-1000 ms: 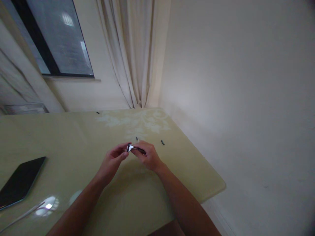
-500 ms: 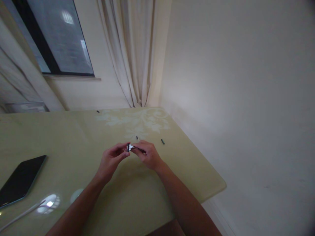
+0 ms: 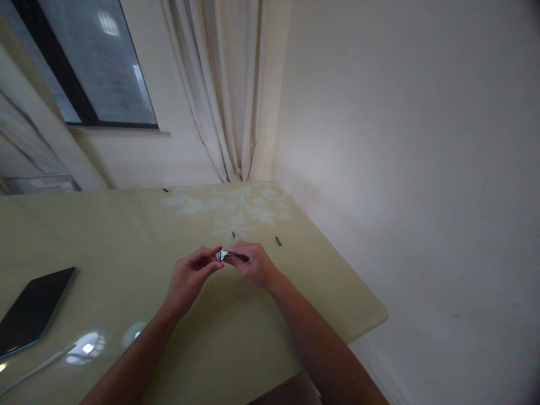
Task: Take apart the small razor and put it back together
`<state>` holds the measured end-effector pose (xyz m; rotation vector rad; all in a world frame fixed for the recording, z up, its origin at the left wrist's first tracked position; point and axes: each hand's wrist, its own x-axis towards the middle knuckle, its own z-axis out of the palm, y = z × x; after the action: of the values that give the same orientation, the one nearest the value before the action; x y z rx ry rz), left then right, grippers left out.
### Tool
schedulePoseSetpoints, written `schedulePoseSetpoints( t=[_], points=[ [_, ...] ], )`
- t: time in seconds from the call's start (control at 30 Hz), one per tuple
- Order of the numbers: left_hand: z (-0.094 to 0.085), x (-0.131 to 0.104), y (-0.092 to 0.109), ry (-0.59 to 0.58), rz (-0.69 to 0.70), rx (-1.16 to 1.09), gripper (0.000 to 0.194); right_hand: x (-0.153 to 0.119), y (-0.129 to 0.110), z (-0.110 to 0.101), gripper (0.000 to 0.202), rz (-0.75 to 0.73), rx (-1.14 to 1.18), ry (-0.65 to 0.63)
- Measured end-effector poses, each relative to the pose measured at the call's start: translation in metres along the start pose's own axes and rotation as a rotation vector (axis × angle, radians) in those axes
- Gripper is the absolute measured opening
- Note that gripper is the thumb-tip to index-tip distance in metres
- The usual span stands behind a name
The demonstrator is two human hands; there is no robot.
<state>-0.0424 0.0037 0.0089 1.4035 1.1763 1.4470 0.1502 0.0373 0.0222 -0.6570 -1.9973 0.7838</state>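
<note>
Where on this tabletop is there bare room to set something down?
Between the tablet and the left hand; also between the right forearm and the tabletop's right edge. Crowded: around the right hand, with the shiny-headed tool, thin stick and small dark bar.

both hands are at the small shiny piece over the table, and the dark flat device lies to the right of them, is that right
The side is wrong: the head view shows the dark flat device to the left of the hands. The left hand and right hand are indeed at the small shiny piece over the table.
</note>
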Motion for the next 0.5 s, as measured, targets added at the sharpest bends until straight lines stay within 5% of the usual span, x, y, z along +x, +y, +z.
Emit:
schedulePoseSetpoints(
  t=[0.27,0.5],
  points=[
    [-0.0030,-0.0001,-0.0038,-0.068,-0.002,-0.036,0.050,0.0029,-0.0007,-0.0006,0.016,0.087,-0.021,0.025],
    [-0.0039,0.0029,-0.0041,-0.042,0.003,-0.035,0.046,0.0027,0.0014,0.0008,0.019,0.122,0.043,0.062]
  ],
)
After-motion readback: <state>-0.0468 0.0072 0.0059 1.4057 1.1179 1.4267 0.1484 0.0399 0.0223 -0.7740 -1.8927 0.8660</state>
